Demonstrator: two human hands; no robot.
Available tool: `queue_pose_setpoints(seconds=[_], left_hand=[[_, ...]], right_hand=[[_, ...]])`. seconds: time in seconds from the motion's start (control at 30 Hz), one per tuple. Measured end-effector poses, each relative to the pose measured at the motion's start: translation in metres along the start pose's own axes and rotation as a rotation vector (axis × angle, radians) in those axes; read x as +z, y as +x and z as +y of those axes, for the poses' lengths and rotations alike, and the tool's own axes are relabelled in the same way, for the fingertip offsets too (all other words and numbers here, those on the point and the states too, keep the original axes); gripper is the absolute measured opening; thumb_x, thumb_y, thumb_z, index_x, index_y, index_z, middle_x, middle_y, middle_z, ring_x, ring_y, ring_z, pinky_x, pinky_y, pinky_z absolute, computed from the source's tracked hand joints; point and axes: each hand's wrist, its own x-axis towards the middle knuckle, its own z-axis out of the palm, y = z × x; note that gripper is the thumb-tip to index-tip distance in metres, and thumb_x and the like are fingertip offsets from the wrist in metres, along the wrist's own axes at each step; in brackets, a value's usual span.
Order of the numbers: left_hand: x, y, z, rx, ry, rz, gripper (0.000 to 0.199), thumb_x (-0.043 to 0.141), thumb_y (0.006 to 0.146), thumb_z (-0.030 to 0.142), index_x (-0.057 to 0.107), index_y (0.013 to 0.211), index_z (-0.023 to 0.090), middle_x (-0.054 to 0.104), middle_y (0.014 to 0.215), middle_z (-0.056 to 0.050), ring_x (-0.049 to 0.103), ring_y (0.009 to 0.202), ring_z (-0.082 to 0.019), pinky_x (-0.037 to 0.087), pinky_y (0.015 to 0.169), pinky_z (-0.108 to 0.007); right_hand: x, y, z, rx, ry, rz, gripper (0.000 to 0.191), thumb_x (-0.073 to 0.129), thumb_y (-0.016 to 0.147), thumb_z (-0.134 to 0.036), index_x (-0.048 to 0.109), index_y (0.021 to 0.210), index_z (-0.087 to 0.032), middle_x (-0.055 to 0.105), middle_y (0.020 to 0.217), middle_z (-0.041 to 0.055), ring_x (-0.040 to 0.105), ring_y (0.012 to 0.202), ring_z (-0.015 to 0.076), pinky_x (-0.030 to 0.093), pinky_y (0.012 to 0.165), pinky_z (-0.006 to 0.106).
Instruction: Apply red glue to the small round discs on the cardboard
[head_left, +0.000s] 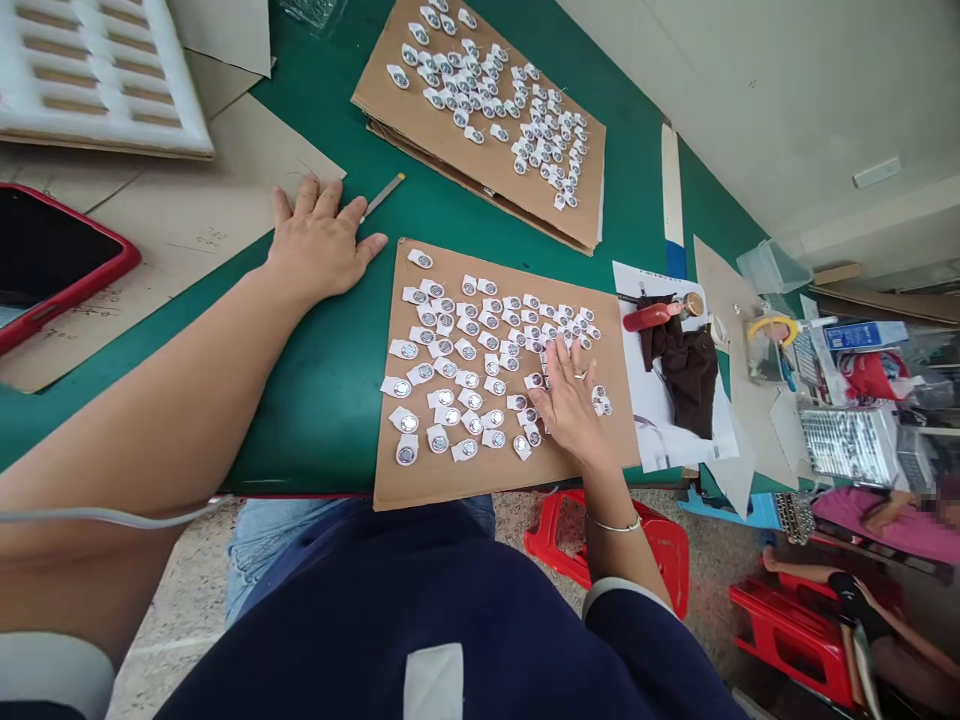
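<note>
My left hand (319, 245) lies flat on the green tabletop with its fingers spread, beside a thin strip with a yellow tip (384, 196). In front of me is a cardboard sheet (450, 487) bearing many small round silvery pieces with white tabs (448, 368). Over the right part of that sheet, my right hand (566, 400) is stretched out, palm down, fingers apart. Several of the pieces lie under and around its fingers. Whether the fingertips press on them I cannot tell. Neither hand grips anything visible.
Another stack of cardboard (480, 170) with similar pieces sits farther back. At left are a red-cased phone (60, 255) and a white foam tray (105, 70). To the right lie a dark cloth (686, 370) and a red bottle (651, 316). Red stools (667, 550) and seated people are beyond.
</note>
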Motion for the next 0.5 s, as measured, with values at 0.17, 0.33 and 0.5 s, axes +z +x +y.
queue_pose_setpoints(seconds=[0.17,0.33,0.5], left_hand=[[-0.001,0.001,0.001,-0.017,-0.005,-0.019,0.078,0.014,0.087,0.067,0.025,0.144,0.016,0.016,0.151,-0.012,0.004,0.14,-0.035,0.0,0.109,-0.058],[-0.002,0.0,0.003,-0.013,-0.031,-0.008,0.076,0.017,0.088,0.066,0.028,0.144,0.014,0.018,0.151,-0.013,0.005,0.14,-0.036,-0.001,0.109,-0.059],[0.0,-0.001,0.002,0.007,-0.07,0.017,0.075,0.02,0.089,0.064,0.03,0.142,0.013,0.021,0.15,-0.014,0.007,0.139,-0.038,0.0,0.109,-0.061]], right_hand=[[0.005,0.007,-0.003,0.012,0.005,-0.047,0.071,0.025,0.092,-0.055,-0.016,0.144,-0.027,-0.004,0.152,0.0022,-0.005,0.141,0.0305,0.015,0.108,0.066],[-0.013,0.005,-0.019,-0.03,-0.037,0.092,0.056,0.028,0.095,-0.038,0.004,0.146,-0.033,0.001,0.152,-0.0061,-0.005,0.142,0.0264,0.012,0.114,0.061],[-0.012,0.007,-0.034,-0.122,-0.066,0.159,0.061,0.028,0.085,-0.008,0.036,0.136,-0.041,0.012,0.149,-0.0159,0.0,0.142,0.024,0.015,0.114,0.062]])
